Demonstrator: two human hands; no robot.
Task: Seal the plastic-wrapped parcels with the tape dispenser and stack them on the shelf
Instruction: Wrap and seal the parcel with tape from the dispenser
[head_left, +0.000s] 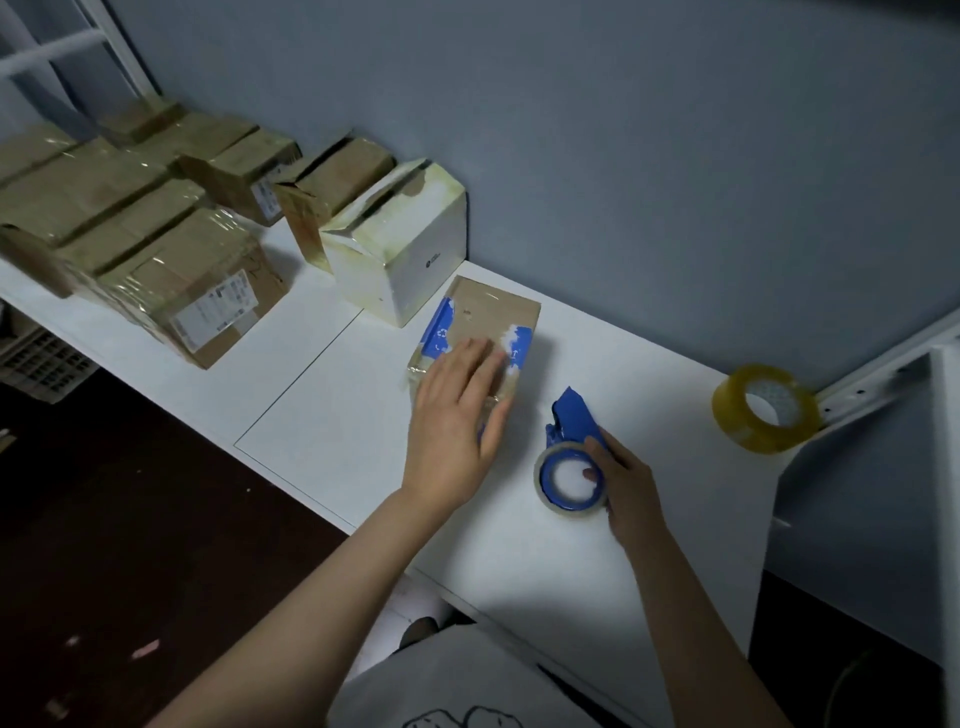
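Right hand (626, 488), forearm crossing the near edge, curls its fingers round the blue tape dispenser (571, 431) on the table (337, 415). Left hand (457, 415) presses flat, fingers straight, on the brown parcel (493, 317) nearer the far edge.

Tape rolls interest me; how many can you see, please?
2. One sits on the blue tape dispenser gripped by the right hand; one loose yellowish roll stands at the right end of the table. Others may be hidden.
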